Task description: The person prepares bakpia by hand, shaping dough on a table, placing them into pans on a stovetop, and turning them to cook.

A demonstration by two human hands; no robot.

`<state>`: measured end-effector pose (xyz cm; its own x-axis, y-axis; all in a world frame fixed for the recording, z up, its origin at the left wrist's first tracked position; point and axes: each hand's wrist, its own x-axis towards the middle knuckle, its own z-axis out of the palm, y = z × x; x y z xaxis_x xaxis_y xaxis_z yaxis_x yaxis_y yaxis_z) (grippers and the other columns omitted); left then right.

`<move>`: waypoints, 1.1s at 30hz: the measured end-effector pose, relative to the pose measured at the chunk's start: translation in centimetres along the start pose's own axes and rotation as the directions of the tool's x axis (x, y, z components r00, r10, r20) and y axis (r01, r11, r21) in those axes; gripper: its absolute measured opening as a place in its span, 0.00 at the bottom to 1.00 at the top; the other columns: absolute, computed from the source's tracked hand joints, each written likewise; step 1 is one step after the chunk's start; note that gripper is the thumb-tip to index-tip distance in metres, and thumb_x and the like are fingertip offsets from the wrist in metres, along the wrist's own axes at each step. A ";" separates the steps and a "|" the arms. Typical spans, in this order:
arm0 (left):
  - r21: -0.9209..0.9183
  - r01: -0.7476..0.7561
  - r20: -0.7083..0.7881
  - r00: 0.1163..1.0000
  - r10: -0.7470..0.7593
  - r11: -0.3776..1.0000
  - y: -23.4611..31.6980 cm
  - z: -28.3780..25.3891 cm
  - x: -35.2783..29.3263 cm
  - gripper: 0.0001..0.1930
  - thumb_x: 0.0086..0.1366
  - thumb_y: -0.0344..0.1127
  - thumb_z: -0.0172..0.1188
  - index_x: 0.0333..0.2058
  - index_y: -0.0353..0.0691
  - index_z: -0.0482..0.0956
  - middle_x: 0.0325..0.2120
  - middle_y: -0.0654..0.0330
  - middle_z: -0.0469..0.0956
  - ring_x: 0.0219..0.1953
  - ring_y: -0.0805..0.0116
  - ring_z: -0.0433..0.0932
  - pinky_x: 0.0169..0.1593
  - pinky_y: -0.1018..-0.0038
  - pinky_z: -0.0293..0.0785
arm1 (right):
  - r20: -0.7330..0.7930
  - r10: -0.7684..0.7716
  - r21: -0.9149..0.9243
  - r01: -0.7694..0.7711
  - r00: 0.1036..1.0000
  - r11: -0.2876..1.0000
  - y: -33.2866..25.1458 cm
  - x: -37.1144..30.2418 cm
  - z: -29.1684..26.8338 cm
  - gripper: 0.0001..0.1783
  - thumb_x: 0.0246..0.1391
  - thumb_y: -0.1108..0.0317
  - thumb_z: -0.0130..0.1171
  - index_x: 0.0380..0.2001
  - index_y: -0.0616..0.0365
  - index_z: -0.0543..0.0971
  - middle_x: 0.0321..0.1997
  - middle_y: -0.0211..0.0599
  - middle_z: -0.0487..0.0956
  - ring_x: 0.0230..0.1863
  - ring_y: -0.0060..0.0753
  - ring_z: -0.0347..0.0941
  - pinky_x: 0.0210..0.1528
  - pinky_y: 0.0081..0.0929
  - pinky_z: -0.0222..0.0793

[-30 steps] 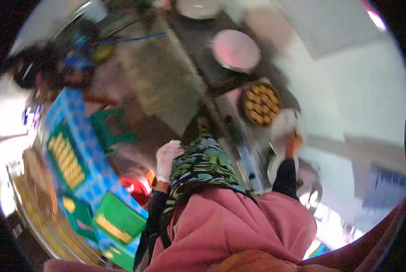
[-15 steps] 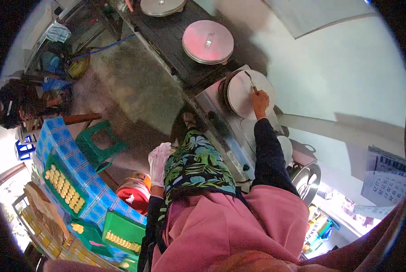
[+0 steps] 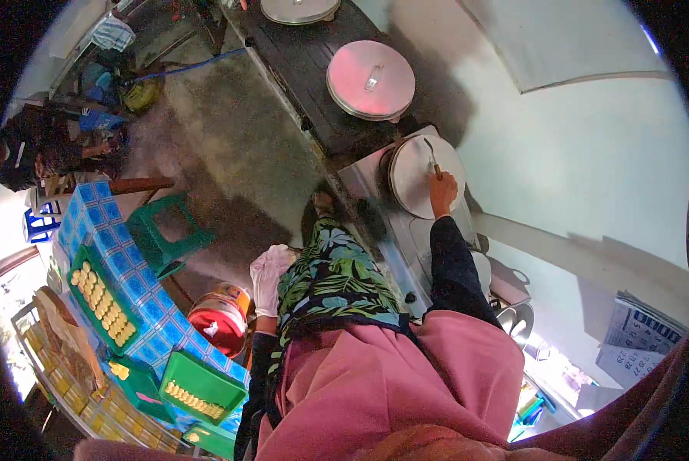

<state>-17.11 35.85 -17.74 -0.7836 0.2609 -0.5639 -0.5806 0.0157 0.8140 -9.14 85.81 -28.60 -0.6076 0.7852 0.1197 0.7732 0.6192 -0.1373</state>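
My right hand (image 3: 443,194) is closed round the wooden handle of a small spatula (image 3: 430,148) with a thin metal end. It is over a round pale lid (image 3: 412,182) on the nearest burner; I cannot tell whether the spatula touches the lid. My left hand (image 3: 267,269), in a loose clear plastic glove, hangs beside the leaf-patterned apron (image 3: 337,280). The wrinkled glove hides how its fingers lie.
Further along the dark stove top sits another round lidded pan (image 3: 371,81), with one more lid (image 3: 300,9) beyond. To the left, a blue checked table (image 3: 148,288) bears green trays (image 3: 121,343) of small pale dough pieces. A red-lidded bucket (image 3: 220,326), a green stool (image 3: 164,238) and a seated person (image 3: 60,150) are near.
The view has shifted a little, so stove and table sit differently in it. My right hand stays over the lid with the spatula, and the left stays at my side.
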 end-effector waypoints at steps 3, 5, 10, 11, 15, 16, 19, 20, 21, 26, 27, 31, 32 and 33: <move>0.060 0.049 -0.012 0.999 -0.049 0.997 1.8 1.1 0.7 0.17 0.71 0.44 0.53 0.45 0.38 0.82 0.37 0.66 0.82 0.34 0.81 0.75 0.38 0.82 0.71 | -0.004 0.018 0.061 -0.018 1.000 0.998 -0.5 -0.3 -0.6 0.15 0.50 0.54 0.63 0.28 0.57 0.80 0.33 0.44 0.79 0.38 0.50 0.77 0.40 0.44 0.73; 0.111 0.093 -0.013 0.996 -0.092 0.989 2.5 2.1 1.4 0.17 0.71 0.45 0.54 0.46 0.38 0.82 0.37 0.66 0.82 0.34 0.81 0.76 0.38 0.82 0.71 | 0.044 0.024 0.165 -0.031 0.999 0.986 0.0 0.2 -0.8 0.15 0.49 0.58 0.65 0.27 0.61 0.80 0.30 0.48 0.79 0.35 0.51 0.76 0.40 0.48 0.70; 0.039 0.086 -0.051 0.995 -0.084 0.996 2.5 3.1 3.2 0.19 0.70 0.47 0.55 0.46 0.37 0.82 0.37 0.65 0.83 0.34 0.81 0.77 0.37 0.84 0.72 | 0.055 -0.034 0.080 0.030 0.998 0.996 0.8 0.2 -0.3 0.16 0.50 0.57 0.65 0.27 0.61 0.80 0.30 0.48 0.78 0.34 0.53 0.75 0.39 0.47 0.70; 0.016 0.075 -0.053 0.996 -0.074 0.997 2.7 3.4 3.5 0.19 0.70 0.47 0.55 0.45 0.36 0.82 0.35 0.67 0.82 0.33 0.83 0.76 0.36 0.84 0.70 | 0.085 -0.072 0.068 0.067 0.994 0.995 0.9 0.3 -0.4 0.17 0.49 0.56 0.65 0.29 0.61 0.80 0.30 0.49 0.79 0.34 0.53 0.75 0.39 0.47 0.70; -0.035 0.102 -0.112 0.988 -0.106 0.994 2.6 3.0 4.7 0.20 0.70 0.48 0.56 0.43 0.36 0.83 0.33 0.68 0.82 0.31 0.85 0.74 0.34 0.85 0.68 | 0.078 -0.007 0.114 -0.002 0.997 0.994 -0.6 -0.2 -1.2 0.19 0.47 0.53 0.68 0.30 0.58 0.79 0.28 0.46 0.78 0.35 0.51 0.75 0.39 0.47 0.70; -0.040 0.131 -0.122 0.983 -0.135 0.991 2.9 2.7 5.0 0.20 0.70 0.49 0.56 0.43 0.36 0.83 0.33 0.67 0.82 0.30 0.85 0.73 0.34 0.85 0.68 | 0.019 0.057 0.264 -0.060 0.998 0.963 -1.7 -0.4 -1.8 0.18 0.48 0.53 0.68 0.30 0.58 0.79 0.29 0.47 0.78 0.34 0.51 0.75 0.38 0.47 0.69; -0.016 0.075 -0.137 0.988 -0.076 0.997 4.1 2.1 6.9 0.20 0.70 0.48 0.56 0.42 0.35 0.84 0.31 0.67 0.82 0.30 0.84 0.73 0.34 0.84 0.68 | -0.031 0.142 0.303 -0.126 0.989 0.945 -3.1 0.6 -2.7 0.17 0.50 0.56 0.68 0.30 0.60 0.79 0.30 0.47 0.79 0.34 0.49 0.75 0.37 0.46 0.68; -0.017 0.057 -0.124 0.991 -0.059 0.998 4.4 2.0 7.7 0.20 0.70 0.48 0.56 0.42 0.35 0.84 0.31 0.67 0.82 0.30 0.84 0.73 0.34 0.84 0.68 | -0.033 0.157 0.185 -0.148 0.987 0.972 -3.7 1.4 -3.1 0.16 0.51 0.58 0.67 0.31 0.61 0.80 0.30 0.47 0.79 0.34 0.48 0.75 0.37 0.44 0.68; -0.023 0.052 -0.120 0.991 -0.054 0.998 4.9 1.7 8.6 0.20 0.70 0.48 0.56 0.42 0.35 0.84 0.31 0.67 0.82 0.30 0.84 0.73 0.34 0.84 0.68 | -0.053 0.178 0.378 -0.145 0.983 0.915 -5.0 2.2 -2.7 0.12 0.52 0.63 0.67 0.29 0.62 0.80 0.29 0.45 0.78 0.33 0.44 0.75 0.36 0.41 0.67; -0.087 0.052 -0.044 0.997 -0.056 0.995 9.3 -1.1 14.8 0.15 0.67 0.44 0.61 0.40 0.37 0.84 0.29 0.69 0.81 0.27 0.85 0.73 0.30 0.86 0.66 | -0.119 -0.019 0.608 0.088 0.993 0.789 -17.5 7.5 -2.2 0.11 0.51 0.66 0.67 0.26 0.63 0.79 0.22 0.40 0.78 0.24 0.44 0.72 0.30 0.41 0.67; -0.111 0.037 -0.029 0.999 -0.041 0.993 10.1 -2.1 16.4 0.14 0.67 0.42 0.61 0.40 0.37 0.84 0.30 0.69 0.81 0.27 0.84 0.74 0.30 0.86 0.66 | -0.080 -0.058 0.505 0.091 0.995 0.858 -20.5 8.5 -1.5 0.12 0.51 0.65 0.67 0.26 0.63 0.78 0.21 0.39 0.78 0.24 0.43 0.73 0.29 0.41 0.67; -0.276 -0.060 0.025 0.997 0.069 0.959 15.9 -4.8 21.5 0.11 0.66 0.34 0.59 0.43 0.36 0.83 0.34 0.67 0.82 0.32 0.82 0.77 0.34 0.85 0.70 | 0.062 -0.130 0.639 0.061 0.990 0.767 -28.2 12.9 1.7 0.12 0.51 0.60 0.64 0.26 0.59 0.81 0.22 0.46 0.79 0.24 0.44 0.76 0.30 0.40 0.70; -0.333 -0.110 0.009 0.993 0.120 0.937 17.4 -6.1 21.6 0.11 0.67 0.33 0.58 0.44 0.36 0.83 0.35 0.66 0.83 0.34 0.82 0.77 0.36 0.84 0.71 | 0.081 -0.102 0.670 0.022 0.992 0.742 -31.7 13.4 2.3 0.10 0.50 0.66 0.62 0.23 0.61 0.78 0.19 0.40 0.75 0.22 0.37 0.70 0.29 0.38 0.66; -0.385 -0.092 -0.039 0.996 0.083 0.919 18.7 -7.7 22.4 0.12 0.67 0.36 0.58 0.44 0.36 0.82 0.37 0.66 0.82 0.37 0.82 0.77 0.39 0.83 0.72 | 0.090 -0.071 0.705 -0.014 0.993 0.709 -35.4 15.1 2.8 0.09 0.49 0.71 0.60 0.20 0.63 0.75 0.16 0.34 0.71 0.20 0.30 0.65 0.27 0.35 0.62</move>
<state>-47.22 34.51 -16.22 -0.8371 0.2231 -0.4994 -0.5465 -0.3807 0.7459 -46.22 75.77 -24.66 -0.6745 0.7372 0.0399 0.4284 0.4348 -0.7921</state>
